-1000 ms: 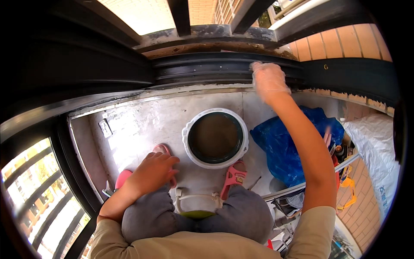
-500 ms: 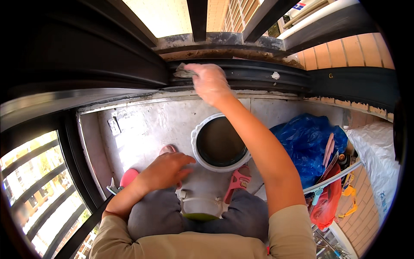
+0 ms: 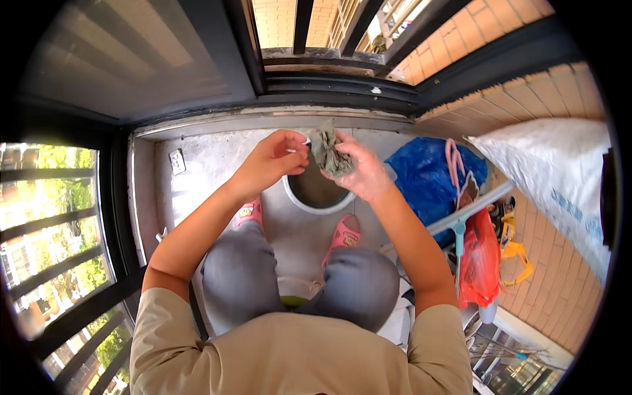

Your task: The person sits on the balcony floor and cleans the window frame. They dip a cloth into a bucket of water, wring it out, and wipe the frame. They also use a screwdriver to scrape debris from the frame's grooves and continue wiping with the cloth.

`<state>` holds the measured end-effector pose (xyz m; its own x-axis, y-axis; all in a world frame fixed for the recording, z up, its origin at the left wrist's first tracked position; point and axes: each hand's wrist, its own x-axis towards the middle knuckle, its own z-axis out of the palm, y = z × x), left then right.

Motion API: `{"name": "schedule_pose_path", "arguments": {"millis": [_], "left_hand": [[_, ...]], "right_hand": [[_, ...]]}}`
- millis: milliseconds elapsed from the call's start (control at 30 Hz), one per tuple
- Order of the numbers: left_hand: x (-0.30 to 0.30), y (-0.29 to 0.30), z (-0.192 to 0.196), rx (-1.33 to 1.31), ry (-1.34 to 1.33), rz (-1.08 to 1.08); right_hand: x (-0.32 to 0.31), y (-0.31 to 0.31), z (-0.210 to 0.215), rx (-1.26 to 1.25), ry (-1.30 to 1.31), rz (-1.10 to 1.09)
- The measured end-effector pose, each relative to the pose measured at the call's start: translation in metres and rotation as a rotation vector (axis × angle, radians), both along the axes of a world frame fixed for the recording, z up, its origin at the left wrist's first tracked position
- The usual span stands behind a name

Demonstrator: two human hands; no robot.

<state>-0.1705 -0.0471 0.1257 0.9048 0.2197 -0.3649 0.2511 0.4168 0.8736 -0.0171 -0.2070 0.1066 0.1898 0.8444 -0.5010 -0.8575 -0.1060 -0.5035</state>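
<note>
My right hand grips a crumpled grey-green rag above a white bucket of murky water on the grey floor. My left hand is raised beside it, fingers pinched at the rag's left edge over the bucket's rim. My knees in grey trousers and my pink sandals frame the bucket from below. A small white container with a green inside sits between my legs.
A black sliding-door track and railing bars run along the far side. A blue plastic bag lies right of the bucket, with a red bag, a metal pole and a large white sack beside the brick wall.
My right hand came down from the door track with the rag to above the bucket. My left hand lifted off my knee and met the rag.
</note>
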Motion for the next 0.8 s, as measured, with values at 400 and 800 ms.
{"name": "schedule_pose_path", "arguments": {"millis": [400,800], "left_hand": [[-0.049,-0.066,0.063,0.175,0.054,-0.007],[-0.075,-0.056,0.039,0.494,0.269,0.005]], "right_hand": [[-0.096,-0.067,0.094,-0.107,-0.455,-0.1],[-0.009,-0.065,-0.03,-0.292,-0.602,-0.023]]}}
